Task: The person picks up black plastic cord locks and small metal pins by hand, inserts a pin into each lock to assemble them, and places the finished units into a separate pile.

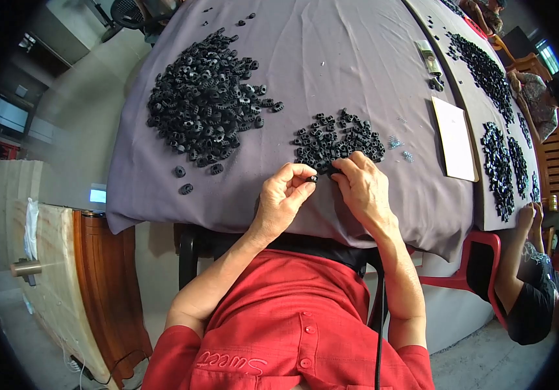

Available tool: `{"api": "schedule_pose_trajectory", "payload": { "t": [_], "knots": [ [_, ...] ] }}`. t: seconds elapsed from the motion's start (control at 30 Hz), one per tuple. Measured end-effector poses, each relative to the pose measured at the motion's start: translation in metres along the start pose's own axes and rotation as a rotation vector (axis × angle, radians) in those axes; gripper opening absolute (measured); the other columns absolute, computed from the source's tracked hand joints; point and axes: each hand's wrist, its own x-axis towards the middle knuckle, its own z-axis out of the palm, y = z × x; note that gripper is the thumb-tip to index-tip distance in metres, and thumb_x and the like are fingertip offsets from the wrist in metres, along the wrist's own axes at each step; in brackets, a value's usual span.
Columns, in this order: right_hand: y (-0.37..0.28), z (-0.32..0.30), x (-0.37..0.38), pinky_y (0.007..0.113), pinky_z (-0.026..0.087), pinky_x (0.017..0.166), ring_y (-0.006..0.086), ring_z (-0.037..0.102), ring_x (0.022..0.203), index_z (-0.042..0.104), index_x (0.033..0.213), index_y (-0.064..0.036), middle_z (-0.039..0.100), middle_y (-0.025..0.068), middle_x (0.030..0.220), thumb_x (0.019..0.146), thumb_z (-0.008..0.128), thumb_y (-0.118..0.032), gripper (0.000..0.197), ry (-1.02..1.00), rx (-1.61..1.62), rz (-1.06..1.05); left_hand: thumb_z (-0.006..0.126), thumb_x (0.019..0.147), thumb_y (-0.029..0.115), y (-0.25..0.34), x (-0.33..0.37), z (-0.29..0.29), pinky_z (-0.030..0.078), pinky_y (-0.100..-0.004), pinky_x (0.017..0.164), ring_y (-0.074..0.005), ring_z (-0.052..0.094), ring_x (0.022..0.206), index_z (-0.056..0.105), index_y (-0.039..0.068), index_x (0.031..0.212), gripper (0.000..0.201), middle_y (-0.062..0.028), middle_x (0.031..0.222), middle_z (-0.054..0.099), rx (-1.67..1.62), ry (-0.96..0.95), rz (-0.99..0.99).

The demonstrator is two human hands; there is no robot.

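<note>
Between the thumb and forefinger of my left hand (pixel 284 198) is a small black plastic part (pixel 312 178), gripped just short of the near pile. My right hand (pixel 364 187) is beside it, its fingers curled down at the near edge of a pile of small black plastic pieces (pixel 322 140); what those fingertips pinch, if anything, is hidden. Farther left lies a bigger heap of black ribbed oval parts (pixel 205 97), with a few strays at its near side. Small shiny clear or metal bits (pixel 394 142) lie just right of the near pile.
A grey cloth (pixel 279 52) covers the table. To the right are a white card or flat box (pixel 454 138) and a small packet (pixel 429 57). Beyond the seam, more black parts (pixel 497 169) lie before other people. A red chair (pixel 481 260) stands at right, a wooden cabinet (pixel 107 286) at left.
</note>
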Motion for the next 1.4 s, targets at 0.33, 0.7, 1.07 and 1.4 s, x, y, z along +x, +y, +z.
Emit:
{"api": "schedule_pose_trajectory", "payload": {
  "t": [0.33,0.7,1.07,1.4],
  "knots": [
    [0.004,0.002,0.006,0.038,0.048,0.067,0.0251,0.058,0.077,0.061,0.084,-0.0100,0.054,0.0069,0.079,0.076,0.065,-0.013,0.010,-0.048,-0.164,-0.179,0.062,0.090,0.002,-0.003,0.002,-0.001,0.048,-0.0184,0.061,-0.0044,0.057,0.073,0.062,0.004,0.106,0.016,0.0002,0.084,0.061,-0.022,0.007,-0.053],
    [-0.012,-0.006,-0.015,0.023,0.043,0.062,0.0078,0.051,0.065,0.067,0.103,-0.0047,0.065,0.0011,0.076,0.093,0.057,-0.012,0.016,-0.005,0.774,0.322,0.061,0.092,0.007,0.001,0.003,-0.002,0.054,-0.0232,0.065,-0.0114,0.064,0.073,0.065,0.004,0.109,0.019,-0.0056,0.085,0.066,-0.213,-0.050,-0.180],
    [-0.027,0.007,-0.022,0.034,0.050,0.064,0.0272,0.063,0.069,0.064,0.093,0.0000,0.064,0.0153,0.078,0.090,0.058,-0.009,0.011,0.107,0.558,0.187,0.061,0.092,0.007,-0.010,0.001,0.009,0.054,-0.0249,0.068,-0.0116,0.063,0.075,0.065,0.002,0.109,0.019,-0.0056,0.087,0.066,-0.311,-0.026,-0.185],
    [-0.018,0.002,-0.023,0.038,0.048,0.064,0.0327,0.061,0.069,0.058,0.091,0.0005,0.061,0.0172,0.077,0.090,0.056,-0.009,0.009,-0.051,0.596,0.191,0.062,0.091,0.009,-0.008,0.002,0.007,0.052,-0.0240,0.066,-0.0103,0.062,0.074,0.065,0.004,0.107,0.017,-0.0018,0.084,0.064,-0.317,-0.018,-0.194]
  ]
}}
